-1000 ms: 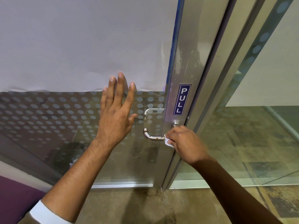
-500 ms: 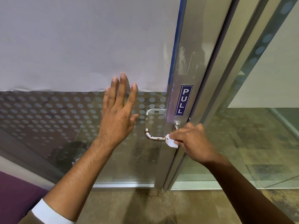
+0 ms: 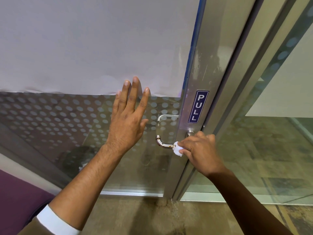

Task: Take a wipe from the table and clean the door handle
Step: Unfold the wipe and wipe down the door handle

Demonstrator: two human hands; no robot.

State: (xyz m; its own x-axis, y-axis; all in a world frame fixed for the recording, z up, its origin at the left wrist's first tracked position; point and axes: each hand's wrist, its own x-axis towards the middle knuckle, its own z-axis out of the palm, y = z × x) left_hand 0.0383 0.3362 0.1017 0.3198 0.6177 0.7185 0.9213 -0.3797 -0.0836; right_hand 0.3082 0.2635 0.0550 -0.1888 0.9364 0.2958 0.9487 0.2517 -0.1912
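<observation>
The door handle (image 3: 162,143), a bent steel lever with brownish specks on it, is seen just left of the metal door stile (image 3: 201,82), at about 5 o'clock from the frame's centre. A small white wipe (image 3: 177,149) is bunched in the right hand (image 3: 201,150), whose fingers are closed around it, and the wad is pressed against the inner end of the lever's straight run. The left hand (image 3: 127,123) is laid flat and open on the dotted glass panel (image 3: 59,119), at 9 o'clock from the handle and apart from it; nothing is held in it.

The step in hand is judged to be the wiping itself, with most of the lever not yet covered: the specks near the bend at the handle's 9 o'clock end are still visible. For a good result, the wipe should be wrapped around the bar rather than dabbed on one face, and drawn along its length toward the bend, so that the underside and back are reached too. Firm pressure is likely needed on the specks. The round base (image 3: 190,133) at 1 o'clock from the wipe should be included. The door is best kept steady by the flat left palm, since a push on the lever could swing it. Whether the wipe is damp cannot be told.
</observation>
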